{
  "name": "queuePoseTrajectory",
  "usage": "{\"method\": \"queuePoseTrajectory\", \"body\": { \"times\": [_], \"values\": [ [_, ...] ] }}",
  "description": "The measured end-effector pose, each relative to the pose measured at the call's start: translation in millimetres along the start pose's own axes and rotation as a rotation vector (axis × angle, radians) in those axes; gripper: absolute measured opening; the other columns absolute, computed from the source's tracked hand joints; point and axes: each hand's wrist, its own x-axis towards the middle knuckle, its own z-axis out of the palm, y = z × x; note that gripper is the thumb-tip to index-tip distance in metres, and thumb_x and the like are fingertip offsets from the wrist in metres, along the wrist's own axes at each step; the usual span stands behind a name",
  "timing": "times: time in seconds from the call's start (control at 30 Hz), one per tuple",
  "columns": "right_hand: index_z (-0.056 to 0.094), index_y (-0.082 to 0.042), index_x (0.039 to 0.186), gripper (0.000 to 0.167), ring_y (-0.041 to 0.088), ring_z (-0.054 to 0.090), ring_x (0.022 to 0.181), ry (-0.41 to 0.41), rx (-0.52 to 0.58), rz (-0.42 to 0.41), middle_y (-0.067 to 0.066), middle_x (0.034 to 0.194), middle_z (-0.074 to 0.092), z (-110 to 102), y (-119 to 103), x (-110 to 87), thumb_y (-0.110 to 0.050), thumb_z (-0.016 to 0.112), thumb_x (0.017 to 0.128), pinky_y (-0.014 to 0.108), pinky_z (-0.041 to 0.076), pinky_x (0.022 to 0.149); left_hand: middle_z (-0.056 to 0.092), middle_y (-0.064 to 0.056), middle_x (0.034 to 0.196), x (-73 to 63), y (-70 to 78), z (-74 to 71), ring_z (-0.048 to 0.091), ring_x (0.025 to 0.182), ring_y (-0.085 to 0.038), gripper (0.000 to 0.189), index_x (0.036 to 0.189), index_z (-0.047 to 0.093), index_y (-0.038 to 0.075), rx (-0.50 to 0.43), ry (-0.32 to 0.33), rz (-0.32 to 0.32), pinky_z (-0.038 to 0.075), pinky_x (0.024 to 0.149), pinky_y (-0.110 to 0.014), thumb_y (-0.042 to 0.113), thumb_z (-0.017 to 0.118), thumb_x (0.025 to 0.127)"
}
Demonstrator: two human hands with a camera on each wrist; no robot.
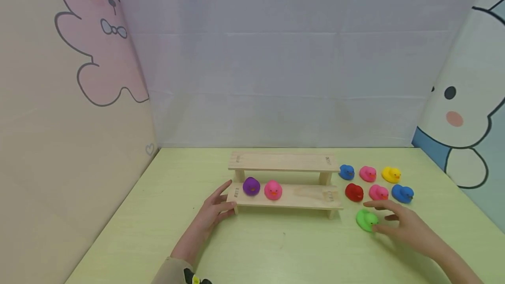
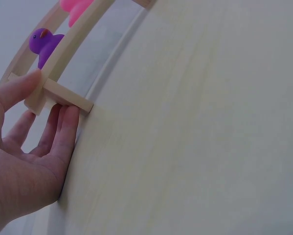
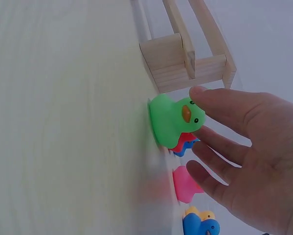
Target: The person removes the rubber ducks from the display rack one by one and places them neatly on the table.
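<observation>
A two-tier wooden shelf (image 1: 284,196) stands on the table, a purple rubber duck (image 1: 251,186) and a pink rubber duck (image 1: 273,190) side by side on its lower board. My left hand (image 1: 213,209) holds the left end of that board, thumb on top and fingers below, by the leg, as the left wrist view shows. On the table right of the shelf sits a green rubber duck (image 1: 367,220). My right hand (image 1: 402,225) reaches around it, fingers spread and thumb by its head; whether the thumb touches cannot be told. No grip on it shows.
Behind the green duck stand two rows of rubber ducks: blue (image 1: 346,172), pink (image 1: 368,173) and yellow (image 1: 391,174) at the back, red (image 1: 354,192), pink (image 1: 378,192) and blue (image 1: 403,193) in front. A white curtain (image 1: 284,65) hangs behind the table (image 1: 252,253).
</observation>
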Motion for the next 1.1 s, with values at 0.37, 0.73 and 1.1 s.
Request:
{"method": "queuePoseTrajectory", "body": {
  "times": [0.37,0.73,1.1],
  "values": [
    [0.063,-0.014,0.127,0.048,0.03,0.062,0.107,0.01,0.018,-0.021,0.01,0.122,0.066,-2,-25,14.0,-0.029,0.079,0.083,0.025,0.057,0.078,0.05,-0.022,0.138,0.5,-1.7,-0.9,0.065,0.106,-0.018,0.071,0.152,0.038,0.027,-0.008,-0.004,0.003,0.057,0.095,-0.033,0.009,0.067,0.09],
    [0.064,-0.018,0.127,0.045,0.029,0.062,0.108,0.096,0.03,-0.165,0.007,0.128,0.066,12,-51,31.5,-0.029,0.077,0.086,0.024,0.058,0.083,0.05,-0.023,0.138,-0.1,-0.9,0.0,0.065,0.105,-0.018,0.07,0.152,0.039,0.027,-0.005,-0.001,0.001,0.057,0.094,-0.034,0.009,0.067,0.09],
    [0.066,-0.015,0.123,0.038,0.014,0.065,0.098,0.157,0.145,-0.314,0.006,0.117,0.071,38,-72,50.8,-0.018,0.076,0.086,0.022,0.058,0.08,0.049,-0.025,0.139,-1.0,-1.2,-1.0,0.064,0.106,-0.019,0.071,0.153,0.037,0.025,-0.001,-0.012,0.005,0.057,0.093,-0.033,0.009,0.067,0.091]
  ]
}}
